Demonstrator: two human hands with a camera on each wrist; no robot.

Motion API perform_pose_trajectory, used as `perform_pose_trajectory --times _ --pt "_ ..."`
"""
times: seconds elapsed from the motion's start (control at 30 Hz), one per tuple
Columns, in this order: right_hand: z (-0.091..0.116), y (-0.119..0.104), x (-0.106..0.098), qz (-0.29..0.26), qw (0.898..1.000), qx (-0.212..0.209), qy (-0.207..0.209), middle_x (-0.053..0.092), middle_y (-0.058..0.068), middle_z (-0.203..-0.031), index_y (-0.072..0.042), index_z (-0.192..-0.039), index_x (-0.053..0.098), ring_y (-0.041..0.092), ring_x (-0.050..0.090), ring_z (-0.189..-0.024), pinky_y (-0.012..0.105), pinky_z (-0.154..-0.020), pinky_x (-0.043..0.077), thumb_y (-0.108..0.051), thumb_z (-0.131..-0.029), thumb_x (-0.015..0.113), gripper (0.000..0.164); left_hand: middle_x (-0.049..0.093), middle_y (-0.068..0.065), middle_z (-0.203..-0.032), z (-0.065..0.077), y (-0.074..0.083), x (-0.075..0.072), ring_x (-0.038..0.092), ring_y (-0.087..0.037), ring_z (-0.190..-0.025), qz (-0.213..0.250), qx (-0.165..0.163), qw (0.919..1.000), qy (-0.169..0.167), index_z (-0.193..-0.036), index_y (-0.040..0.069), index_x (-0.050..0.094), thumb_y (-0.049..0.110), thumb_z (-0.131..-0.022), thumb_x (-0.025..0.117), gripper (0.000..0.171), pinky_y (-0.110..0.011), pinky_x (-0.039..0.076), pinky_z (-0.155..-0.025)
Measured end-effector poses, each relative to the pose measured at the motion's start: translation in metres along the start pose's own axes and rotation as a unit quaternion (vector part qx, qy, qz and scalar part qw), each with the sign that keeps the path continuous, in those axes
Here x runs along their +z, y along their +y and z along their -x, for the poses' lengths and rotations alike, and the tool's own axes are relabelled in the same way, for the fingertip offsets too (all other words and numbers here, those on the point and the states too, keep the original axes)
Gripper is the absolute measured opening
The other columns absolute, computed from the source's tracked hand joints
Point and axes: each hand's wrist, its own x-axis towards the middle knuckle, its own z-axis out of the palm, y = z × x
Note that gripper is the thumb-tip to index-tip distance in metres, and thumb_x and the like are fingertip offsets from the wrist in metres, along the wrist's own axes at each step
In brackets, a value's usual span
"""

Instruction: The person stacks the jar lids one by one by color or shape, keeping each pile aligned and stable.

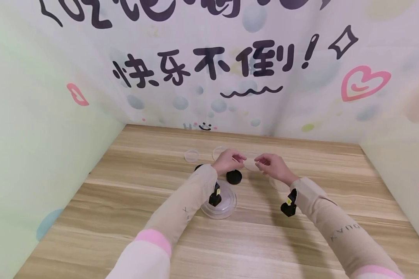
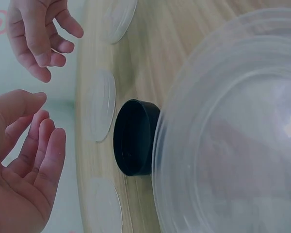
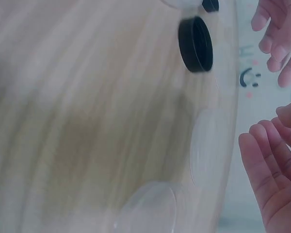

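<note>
Over the far half of the table, my left hand (image 1: 227,162) and right hand (image 1: 275,167) face each other with a gap between them. Neither holds anything, and their fingers are loosely bent. Below the gap lies a clear round lid (image 1: 252,166). A black round cap (image 1: 234,178), hollow side showing in the left wrist view, sits just nearer than my left hand. Another clear lid (image 1: 216,152) lies behind that hand, partly hidden by it. Beneath my right hand is one more clear disc (image 3: 153,208), faint in the head view.
A larger stack of clear round plastic lids or dishes (image 1: 227,210) stands under my left forearm. A second black cap (image 1: 198,167) is mostly hidden by the left sleeve. Farther left lies a small clear disc (image 1: 191,155). A printed curtain (image 1: 202,104) closes off the table's back.
</note>
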Motion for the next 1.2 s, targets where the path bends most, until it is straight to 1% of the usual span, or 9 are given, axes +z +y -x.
perform_pose_trajectory --times 0.1,0.23,0.57,0.77,0.83,0.93,1.03,1.07,1.2 --pt "-0.007 0.001 -0.006 0.001 1.0 0.005 0.01 0.06 0.024 -0.091 0.011 -0.104 0.056 0.037 0.059 -0.078 0.033 -0.06 0.053 -0.007 -0.087 0.054 0.024 0.063 -0.01 -0.085 -0.009 0.0 0.002 0.056 -0.013 -0.076 -0.013 0.004 0.9996 0.027 -0.1 -0.001 0.064 0.001 -0.078 0.063 0.022 -0.014 0.043 -0.063" --pt "-0.015 0.004 -0.011 0.004 1.0 0.021 0.022 0.059 0.026 -0.094 0.009 -0.104 0.056 0.034 0.059 -0.079 0.033 -0.062 0.053 -0.008 -0.088 0.053 0.024 0.063 -0.011 -0.085 -0.018 -0.001 0.005 0.057 -0.015 -0.079 0.002 -0.008 0.9985 0.054 -0.1 -0.001 0.064 0.002 -0.077 0.064 0.023 -0.014 0.043 -0.062" --pt "-0.023 0.019 -0.012 -0.004 0.997 0.059 0.042 0.058 0.026 -0.095 0.011 -0.107 0.054 0.031 0.057 -0.083 0.033 -0.065 0.052 -0.006 -0.088 0.052 0.026 0.058 -0.014 -0.11 -0.027 -0.003 0.017 0.055 -0.022 -0.098 0.032 -0.049 0.9952 0.078 -0.11 0.0 0.059 0.004 -0.078 0.064 0.032 -0.023 0.045 -0.08" --pt "-0.029 0.031 -0.009 0.004 0.995 0.085 0.054 0.057 0.024 -0.1 0.01 -0.109 0.053 0.031 0.055 -0.09 0.033 -0.069 0.051 -0.009 -0.088 0.053 0.029 0.055 -0.008 -0.118 -0.035 -0.016 0.024 0.052 -0.021 -0.106 0.048 -0.079 0.9938 0.061 -0.116 0.005 0.057 0.012 -0.078 0.066 0.04 -0.026 0.043 -0.087" --pt "-0.03 0.034 -0.007 0.009 0.994 0.089 0.058 0.057 0.024 -0.102 0.01 -0.109 0.053 0.032 0.054 -0.093 0.035 -0.074 0.05 -0.008 -0.087 0.054 0.029 0.057 -0.005 -0.116 -0.04 -0.028 0.028 0.053 -0.019 -0.104 0.042 -0.06 0.9953 0.063 -0.115 0.007 0.057 0.017 -0.076 0.068 0.041 -0.025 0.044 -0.084" --pt "-0.031 0.036 -0.005 0.016 0.994 0.091 0.065 0.056 0.026 -0.106 0.011 -0.11 0.053 0.035 0.053 -0.097 0.04 -0.081 0.046 -0.006 -0.085 0.055 0.03 0.056 -0.002 -0.115 -0.052 -0.042 0.033 0.052 -0.016 -0.104 0.038 -0.055 0.9962 0.055 -0.115 0.01 0.058 0.02 -0.074 0.071 0.045 -0.023 0.043 -0.084" --pt "-0.032 0.037 -0.004 0.022 0.993 0.099 0.066 0.053 0.027 -0.11 0.011 -0.112 0.052 0.037 0.05 -0.1 0.043 -0.085 0.043 -0.005 -0.083 0.056 0.033 0.055 -0.005 -0.118 -0.051 -0.04 0.033 0.051 -0.017 -0.106 0.039 -0.062 0.9964 0.043 -0.117 0.009 0.056 0.019 -0.075 0.07 0.046 -0.025 0.042 -0.086" --pt "-0.032 0.038 -0.004 0.022 0.992 0.103 0.063 0.052 0.027 -0.111 0.011 -0.113 0.051 0.037 0.049 -0.101 0.043 -0.085 0.043 -0.005 -0.083 0.056 0.034 0.052 -0.008 -0.122 -0.047 -0.031 0.032 0.049 -0.021 -0.11 0.033 -0.083 0.9953 0.037 -0.12 0.007 0.053 0.015 -0.076 0.068 0.047 -0.028 0.04 -0.09" --pt "-0.033 0.04 -0.003 0.023 0.992 0.116 0.046 0.05 0.028 -0.114 0.011 -0.116 0.049 0.038 0.048 -0.103 0.043 -0.085 0.043 -0.005 -0.084 0.055 0.036 0.049 -0.015 -0.124 -0.033 -0.017 0.032 0.045 -0.026 -0.113 0.014 -0.098 0.9945 0.034 -0.123 0.001 0.049 0.01 -0.079 0.063 0.047 -0.03 0.037 -0.093"
